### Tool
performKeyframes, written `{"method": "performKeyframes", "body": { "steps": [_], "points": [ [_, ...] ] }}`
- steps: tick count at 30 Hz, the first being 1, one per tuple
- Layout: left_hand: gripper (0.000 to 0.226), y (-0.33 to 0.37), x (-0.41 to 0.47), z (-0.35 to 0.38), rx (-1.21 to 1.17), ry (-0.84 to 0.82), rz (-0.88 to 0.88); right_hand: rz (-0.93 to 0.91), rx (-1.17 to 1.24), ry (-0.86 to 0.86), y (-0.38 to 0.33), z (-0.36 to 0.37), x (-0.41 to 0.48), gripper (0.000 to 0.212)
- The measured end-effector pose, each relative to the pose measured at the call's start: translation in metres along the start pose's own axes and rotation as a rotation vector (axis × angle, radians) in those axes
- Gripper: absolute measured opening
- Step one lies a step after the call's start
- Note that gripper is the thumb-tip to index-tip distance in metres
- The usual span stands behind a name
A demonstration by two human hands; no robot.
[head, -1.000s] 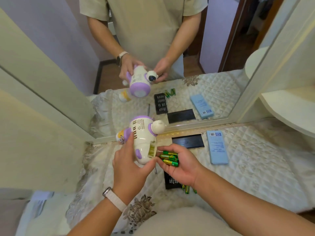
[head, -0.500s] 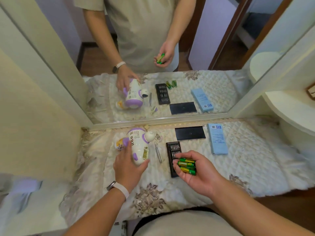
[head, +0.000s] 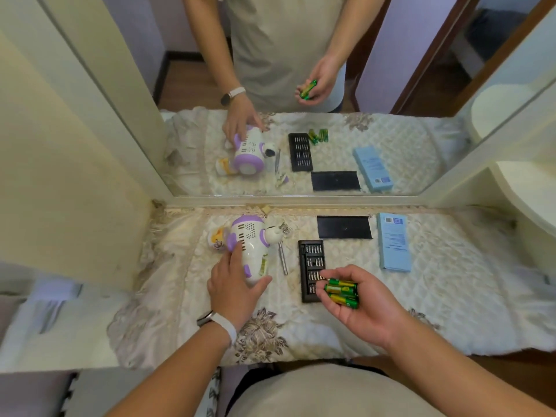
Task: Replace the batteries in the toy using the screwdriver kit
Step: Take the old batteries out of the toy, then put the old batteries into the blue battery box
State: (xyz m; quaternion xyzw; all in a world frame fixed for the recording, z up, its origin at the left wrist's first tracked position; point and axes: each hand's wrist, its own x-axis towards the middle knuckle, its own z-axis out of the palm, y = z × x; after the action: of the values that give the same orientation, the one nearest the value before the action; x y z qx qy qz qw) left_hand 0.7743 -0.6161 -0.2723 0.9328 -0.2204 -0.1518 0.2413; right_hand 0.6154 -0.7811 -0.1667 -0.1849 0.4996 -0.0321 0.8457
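Gripping glossy white-purple toy (head: 251, 248), left hand (head: 231, 288); right hand (head: 364, 308) cupping green cylindrical batteries (head: 343, 291) over quilted cloth (head: 451, 281).

Perhaps three batteries (head: 342, 291); left hand (head: 231, 287) on toy (head: 251, 245)

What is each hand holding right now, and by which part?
Left hand grips the toy by the near end of its body; right hand cradles green batteries along their sides.
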Motion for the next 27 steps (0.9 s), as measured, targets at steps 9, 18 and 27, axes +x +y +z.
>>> {"method": "performKeyframes", "body": {
  "steps": [9, 18, 27],
  "points": [
    [0.057, 0.050, -0.043, 0.005, -0.086, 0.168, -0.120, 0.075, -0.070, -0.055, -0.058, -0.036, 0.008, 0.037],
    [0.059, 0.173, -0.034, 0.075, 0.199, -0.003, 0.359, 0.049, -0.111, -0.051, -0.137, -0.108, 0.008, 0.019],
    [0.070, 0.270, -0.002, 0.159, 0.419, -0.341, 0.419, 0.003, -0.074, 0.008, -0.193, -0.185, -0.003, 0.017]
  ]
}}
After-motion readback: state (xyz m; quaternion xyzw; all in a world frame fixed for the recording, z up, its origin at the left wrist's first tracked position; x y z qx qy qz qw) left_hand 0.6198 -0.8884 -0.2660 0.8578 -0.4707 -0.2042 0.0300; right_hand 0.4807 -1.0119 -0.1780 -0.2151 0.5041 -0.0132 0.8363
